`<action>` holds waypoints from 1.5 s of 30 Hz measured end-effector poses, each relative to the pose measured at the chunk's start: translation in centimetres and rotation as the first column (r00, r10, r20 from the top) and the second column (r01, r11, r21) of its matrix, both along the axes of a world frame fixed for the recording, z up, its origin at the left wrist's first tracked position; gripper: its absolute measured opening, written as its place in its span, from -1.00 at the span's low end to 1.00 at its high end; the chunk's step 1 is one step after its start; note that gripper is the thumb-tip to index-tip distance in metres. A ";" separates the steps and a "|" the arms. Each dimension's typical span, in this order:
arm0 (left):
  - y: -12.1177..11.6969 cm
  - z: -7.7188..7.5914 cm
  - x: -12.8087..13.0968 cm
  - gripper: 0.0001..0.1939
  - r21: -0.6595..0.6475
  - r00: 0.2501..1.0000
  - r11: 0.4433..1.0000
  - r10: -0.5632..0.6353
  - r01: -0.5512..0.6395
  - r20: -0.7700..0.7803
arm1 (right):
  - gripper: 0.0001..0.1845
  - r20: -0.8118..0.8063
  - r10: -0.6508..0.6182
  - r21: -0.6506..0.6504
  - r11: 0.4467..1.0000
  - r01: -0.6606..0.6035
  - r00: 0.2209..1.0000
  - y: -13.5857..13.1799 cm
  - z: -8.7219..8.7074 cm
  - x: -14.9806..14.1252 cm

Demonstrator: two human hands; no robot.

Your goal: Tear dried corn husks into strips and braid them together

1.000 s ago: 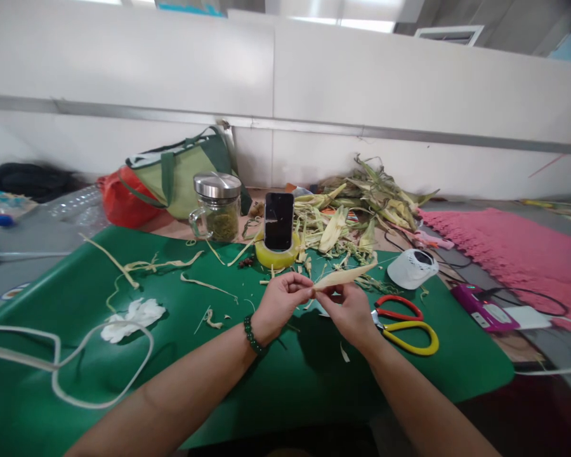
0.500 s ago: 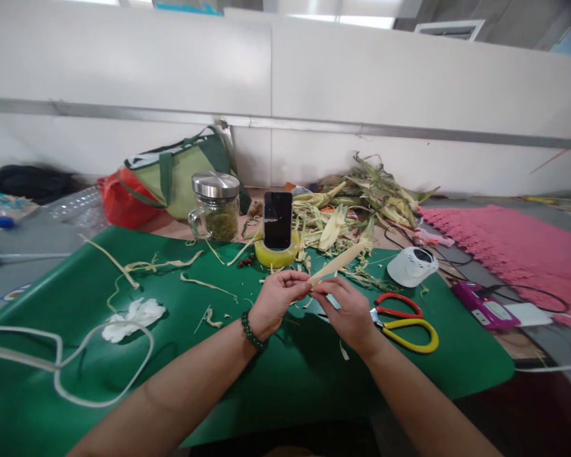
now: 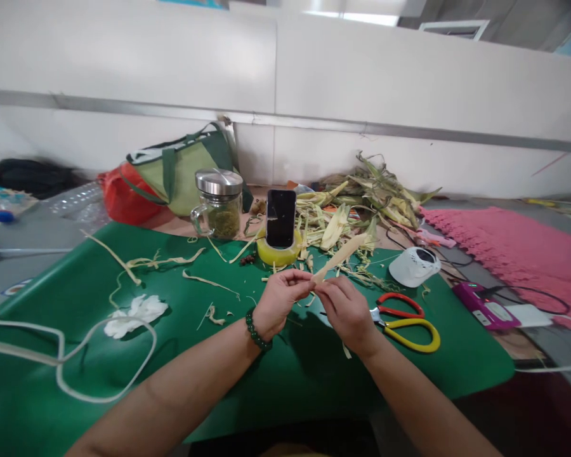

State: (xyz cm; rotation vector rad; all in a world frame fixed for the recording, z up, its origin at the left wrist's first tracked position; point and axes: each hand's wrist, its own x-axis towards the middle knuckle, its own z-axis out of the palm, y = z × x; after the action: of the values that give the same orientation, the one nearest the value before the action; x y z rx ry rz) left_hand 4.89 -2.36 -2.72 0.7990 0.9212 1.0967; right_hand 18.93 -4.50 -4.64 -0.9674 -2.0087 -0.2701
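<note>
Between my fingertips is a pale strip of corn husk (image 3: 341, 257), its broad end pointing up and to the right. My left hand (image 3: 285, 299), with a green bead bracelet at the wrist, pinches the husk's lower end. Close against it, my right hand (image 3: 346, 311) is closed on the same end; the exact spot they grip is hidden by the fingers. Scissors (image 3: 409, 324) with one red and one yellow handle lie just right of my right hand, their blades partly behind it. A phone (image 3: 281, 218) stands upright on a yellow tape roll (image 3: 278, 255) beyond my hands.
Corn husks (image 3: 335, 225) are heaped at the back. A lidded glass mug (image 3: 219, 209) stands behind the left part of the green mat (image 3: 171, 304). White cord (image 3: 59, 374) loops over crumpled tissue (image 3: 137, 315). A white roll (image 3: 413, 266) and purple power strip (image 3: 485, 306) are at right.
The husk strip has tilted slightly more upright, and my fingers have shifted a little around its lower end. The whole view has moved slightly.
</note>
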 end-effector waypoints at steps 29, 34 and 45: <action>-0.3 0.2 -0.1 -0.70 0.096 0.971 0.981 -0.149 0.169 -0.187 | -0.57 -0.788 -0.314 -0.611 0.501 -0.613 0.529 0.9 0.9 0.9; 0.0 0.3 -0.5 -0.70 0.061 0.913 0.952 -0.267 0.299 -0.310 | -0.63 -0.783 -0.266 -0.607 0.520 -0.601 0.562 1.0 0.6 0.9; 0.3 0.2 -0.4 -0.67 0.003 0.967 0.979 -0.199 0.202 -0.161 | -0.98 -0.386 0.017 -0.274 0.953 -0.132 0.922 0.2 -0.6 0.4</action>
State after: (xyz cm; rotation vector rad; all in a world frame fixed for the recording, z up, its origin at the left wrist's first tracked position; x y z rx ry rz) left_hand 4.47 -2.05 -2.54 0.9855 0.9417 0.8753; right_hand 19.29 -4.26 -5.20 -1.0321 -1.7451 0.2565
